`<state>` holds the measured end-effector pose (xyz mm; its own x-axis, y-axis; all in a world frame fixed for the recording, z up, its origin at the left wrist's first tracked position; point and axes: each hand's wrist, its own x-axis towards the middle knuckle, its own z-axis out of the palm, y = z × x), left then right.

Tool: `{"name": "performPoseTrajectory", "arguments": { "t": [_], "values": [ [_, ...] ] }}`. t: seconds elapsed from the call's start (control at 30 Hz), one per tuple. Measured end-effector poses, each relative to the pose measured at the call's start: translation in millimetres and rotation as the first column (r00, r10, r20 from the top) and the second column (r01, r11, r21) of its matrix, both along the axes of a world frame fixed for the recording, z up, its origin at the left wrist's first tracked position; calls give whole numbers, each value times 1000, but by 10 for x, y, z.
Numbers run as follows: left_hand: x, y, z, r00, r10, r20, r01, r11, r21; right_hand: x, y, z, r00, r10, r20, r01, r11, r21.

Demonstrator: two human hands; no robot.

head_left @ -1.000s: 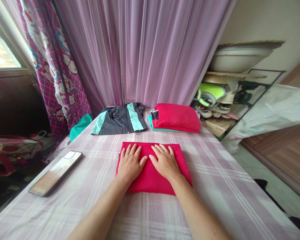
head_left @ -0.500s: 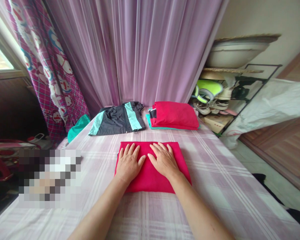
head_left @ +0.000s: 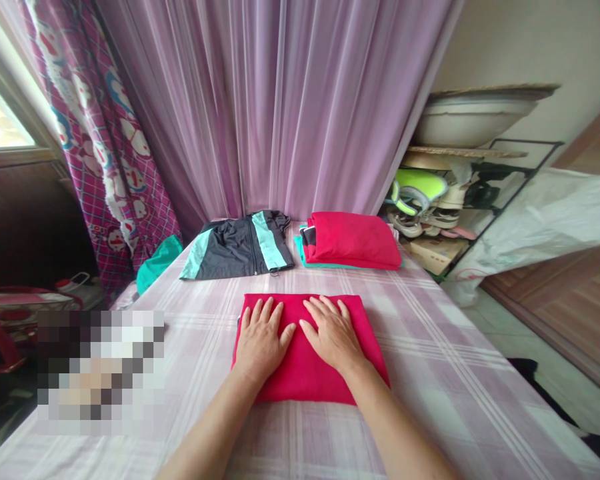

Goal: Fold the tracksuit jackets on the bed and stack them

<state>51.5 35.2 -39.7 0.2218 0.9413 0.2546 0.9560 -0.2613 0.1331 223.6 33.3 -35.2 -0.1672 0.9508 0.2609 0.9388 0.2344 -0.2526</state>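
A folded red cloth [head_left: 305, 383] lies flat on the plaid tablecloth [head_left: 200, 373], in the middle of the view. My left hand [head_left: 264, 340] rests palm down on its left half, fingers spread. On the right half lies my right hand [head_left: 333, 332], also flat with its fingers apart. Neither hand grips anything. Behind the cloth, at the far edge, a dark jacket with light teal stripes [head_left: 233, 247] is laid out. To the right of the jacket sits a folded red garment [head_left: 355, 239] on top of teal fabric [head_left: 300, 250].
A teal cloth [head_left: 159, 263] hangs at the left edge. Purple curtains [head_left: 290, 107] close off the back. At the right stand a rack with shoes [head_left: 437, 220], a large basin [head_left: 473, 120] and a white plastic bag [head_left: 550, 213]. A blurred patch covers the left side.
The whole scene sits slightly lower in the view, as the camera has tilted up a little. Both hands remain flat on the red cloth.
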Motion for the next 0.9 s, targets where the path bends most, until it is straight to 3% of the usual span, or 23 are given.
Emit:
{"name": "performPoseTrajectory", "arguments": {
  "t": [0.37, 0.53, 0.9],
  "values": [
    [5, -2, -60, 1000, 10, -16, -10, 1000, -3, 3, 7, -16, 1000, -10, -5, 10, 1000, -12],
    [-45, 7, -87, 998, -41, -49, 41, 999, -4, 5, 1, -37, 999, -4, -34, 4, 1000, -1],
    [-62, 10, -36, 995, -44, -85, 40, 998, -45, 8, 6, -2, 997, 5, -81, -8, 999, -33]
  ]
}}
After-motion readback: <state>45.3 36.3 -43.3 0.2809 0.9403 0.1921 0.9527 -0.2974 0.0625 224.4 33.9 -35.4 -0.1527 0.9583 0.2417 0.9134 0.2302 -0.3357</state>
